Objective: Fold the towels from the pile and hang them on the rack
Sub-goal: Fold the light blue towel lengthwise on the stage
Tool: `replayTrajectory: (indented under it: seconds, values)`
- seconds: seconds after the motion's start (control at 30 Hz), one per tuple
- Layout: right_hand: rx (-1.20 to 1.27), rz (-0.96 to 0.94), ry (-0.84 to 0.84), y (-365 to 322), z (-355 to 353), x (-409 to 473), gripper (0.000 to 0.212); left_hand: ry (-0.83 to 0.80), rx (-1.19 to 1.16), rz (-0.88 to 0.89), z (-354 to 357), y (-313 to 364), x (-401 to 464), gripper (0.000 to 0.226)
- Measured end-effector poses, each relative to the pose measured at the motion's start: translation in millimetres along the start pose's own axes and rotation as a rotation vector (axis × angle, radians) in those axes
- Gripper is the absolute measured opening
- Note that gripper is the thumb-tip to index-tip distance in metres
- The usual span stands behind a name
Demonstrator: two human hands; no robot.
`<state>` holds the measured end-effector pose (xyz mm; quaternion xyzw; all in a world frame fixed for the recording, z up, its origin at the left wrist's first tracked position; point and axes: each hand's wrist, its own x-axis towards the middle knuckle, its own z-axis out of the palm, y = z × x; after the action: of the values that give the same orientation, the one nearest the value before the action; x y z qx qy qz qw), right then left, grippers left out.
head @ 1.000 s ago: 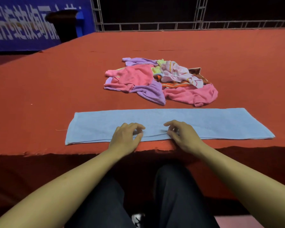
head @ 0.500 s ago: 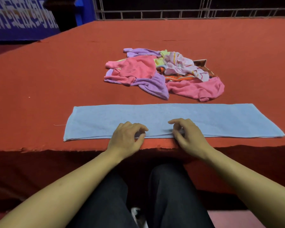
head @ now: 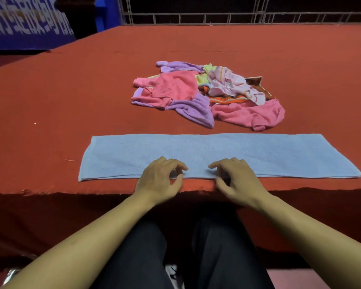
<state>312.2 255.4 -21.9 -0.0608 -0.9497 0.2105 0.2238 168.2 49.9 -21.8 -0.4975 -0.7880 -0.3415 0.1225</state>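
Red table (head: 50,97), blue towel (head: 217,151), towel pile (head: 206,94)

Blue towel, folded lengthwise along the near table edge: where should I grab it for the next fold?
Probably one short end of the blue towel. It lies flat as a long, narrow strip, so pinch both corners of an end from above and carry it across. Both hands, left and right, sit mid-strip at its near edge.

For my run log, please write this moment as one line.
stage: folding | blue towel: flat strip near table edge | left hand, right hand: pinching its near edge | pile: behind, untouched
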Motion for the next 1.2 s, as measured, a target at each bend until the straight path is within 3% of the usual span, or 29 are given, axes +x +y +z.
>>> replayTrajectory:
  seconds: [0.13, 0.23, 0.3, 0.43, 0.5, 0.67, 0.8, 1.03, 1.2]
  values:
    - [0.010, 0.106, 0.088, -8, -4, 21, 0.031, 0.014, -0.031, -0.095, -2, -3, 9, 0.015]
    - [-0.196, 0.081, 0.006, -16, 1, 50, 0.053, -0.054, 0.044, -0.184, -15, -10, 39, 0.020]
    - [-0.295, 0.111, -0.171, -23, 7, 71, 0.064, -0.184, 0.143, -0.211, -25, -21, 61, 0.031]
    - [-0.347, 0.177, -0.456, -17, 28, 90, 0.065, -0.644, 0.416, -0.329, -27, -56, 65, 0.064]
    - [-0.334, 0.212, -0.521, -11, 33, 88, 0.067, -0.728, 0.451, -0.358, -22, -66, 54, 0.069]
    - [-0.251, 0.196, -0.482, -11, 26, 90, 0.068, -0.720, 0.463, -0.357, -24, -59, 61, 0.071]
    - [-0.210, 0.217, -0.380, 6, 0, 89, 0.065, -0.619, 0.416, -0.222, -10, -30, 83, 0.066]
    - [-0.384, 0.424, -0.408, 79, -37, 58, 0.065, -0.699, 0.350, -0.114, 60, 8, 105, 0.063]
    - [-0.384, 0.437, -0.417, 89, -35, 53, 0.066, -0.737, 0.394, -0.108, 67, 4, 101, 0.064]
